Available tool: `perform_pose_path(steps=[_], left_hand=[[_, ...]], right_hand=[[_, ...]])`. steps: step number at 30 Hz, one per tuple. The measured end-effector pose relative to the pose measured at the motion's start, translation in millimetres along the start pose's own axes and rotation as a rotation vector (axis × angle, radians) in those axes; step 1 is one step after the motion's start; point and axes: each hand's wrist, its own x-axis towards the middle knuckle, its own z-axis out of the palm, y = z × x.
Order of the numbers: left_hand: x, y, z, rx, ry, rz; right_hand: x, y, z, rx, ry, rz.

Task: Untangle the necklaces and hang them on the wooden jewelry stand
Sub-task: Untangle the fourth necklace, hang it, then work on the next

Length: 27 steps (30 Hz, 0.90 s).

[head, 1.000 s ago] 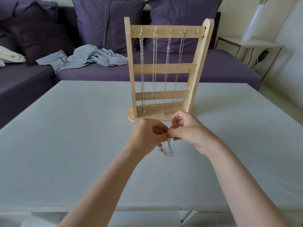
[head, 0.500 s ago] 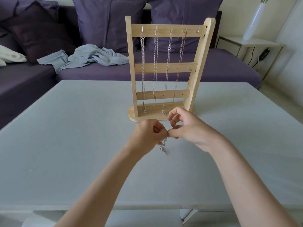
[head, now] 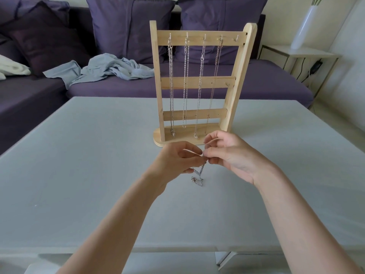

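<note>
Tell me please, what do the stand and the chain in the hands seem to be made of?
The jewelry stand looks like pale, unpainted wood: grain shows on the bars, finish matte. The necklace pinched by the left hand and right hand looks like silver-coloured metal: fine links that glint. Which metal, I cannot tell.

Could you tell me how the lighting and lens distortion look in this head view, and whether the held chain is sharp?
Head view: soft, even daylight, with only faint shadows on the table; wide-angle bowing tilts the wooden stand and stretches the forearms; the necklace pinched between the left hand and the right hand is small and slightly soft, its links hard to resolve.
</note>
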Motion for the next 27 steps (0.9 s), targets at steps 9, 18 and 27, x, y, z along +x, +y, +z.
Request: perform_pose_path(steps=[9,18,27], left_hand=[[3.0,3.1,2.1,-0.138,0.017,0.018],[4.1,2.8,0.7,-0.095,0.093,0.121],[3.5,-0.5,1.8,0.223,0.167,0.264]], right_hand=[[0.7,-1.1,0.9,0.124,-0.018,0.001],[-1.6,-4.4,-2.4,0.036,-0.081,0.022],[-1.7,-2.3,1.2,-0.084,-0.002,0.017]])
